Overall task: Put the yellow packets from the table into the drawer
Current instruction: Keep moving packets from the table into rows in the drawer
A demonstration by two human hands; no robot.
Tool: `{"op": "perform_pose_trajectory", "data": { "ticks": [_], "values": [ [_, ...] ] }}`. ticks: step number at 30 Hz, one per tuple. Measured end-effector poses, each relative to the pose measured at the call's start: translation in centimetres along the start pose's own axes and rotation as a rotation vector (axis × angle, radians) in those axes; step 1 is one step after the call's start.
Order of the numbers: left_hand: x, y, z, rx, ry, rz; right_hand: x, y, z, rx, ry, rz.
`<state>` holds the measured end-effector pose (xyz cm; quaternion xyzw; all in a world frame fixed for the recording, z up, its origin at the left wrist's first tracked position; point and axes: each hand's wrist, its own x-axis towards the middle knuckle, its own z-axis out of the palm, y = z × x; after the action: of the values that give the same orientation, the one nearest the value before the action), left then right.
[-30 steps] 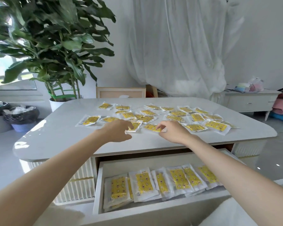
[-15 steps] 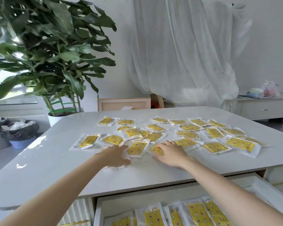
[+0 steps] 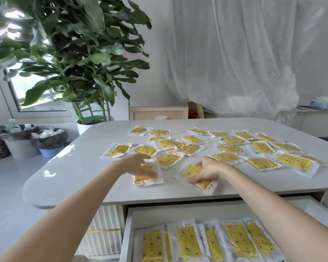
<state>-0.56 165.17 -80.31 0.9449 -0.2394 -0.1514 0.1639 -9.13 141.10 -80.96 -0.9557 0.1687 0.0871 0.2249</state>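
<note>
Several yellow packets (image 3: 190, 149) in clear wrappers lie spread over the white table (image 3: 80, 176). My left hand (image 3: 137, 165) lies on one yellow packet (image 3: 147, 180) near the front edge, with the thumb across it and the fingers over its far end. To the right, my right hand (image 3: 206, 171) pinches another yellow packet (image 3: 190, 172) between curled fingers and thumb. Under the table's front edge the drawer (image 3: 128, 229) stands open, with several yellow packets (image 3: 187, 241) lined up inside.
A large potted plant (image 3: 74, 53) stands behind the table's left corner. Bins (image 3: 49, 142) lined with black bags sit on the floor at the left. A framed panel (image 3: 157, 112) and white curtains are behind the table. A white cabinet (image 3: 318, 121) is at the far right.
Both hands have drawn back toward the front edge, each bringing a packet out of the group. The view has tilted down, so more of the open drawer shows.
</note>
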Motion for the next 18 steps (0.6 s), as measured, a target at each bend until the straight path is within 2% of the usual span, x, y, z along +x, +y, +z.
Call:
{"op": "perform_pose_trajectory", "data": {
  "ticks": [8,12,18],
  "values": [
    [-1.0,0.9,1.1,0.086,0.023,0.04,-1.0,0.9,0.1,0.06,0.073,0.017],
    [-1.0,0.7,1.8,0.103,0.084,0.045,-1.3,1.3,-0.4,0.178,0.048,0.01],
    [-1.4,1.0,1.7,0.172,0.049,0.033,-1.7,1.7,-0.4,0.309,-0.012,0.027]
  ]
}}
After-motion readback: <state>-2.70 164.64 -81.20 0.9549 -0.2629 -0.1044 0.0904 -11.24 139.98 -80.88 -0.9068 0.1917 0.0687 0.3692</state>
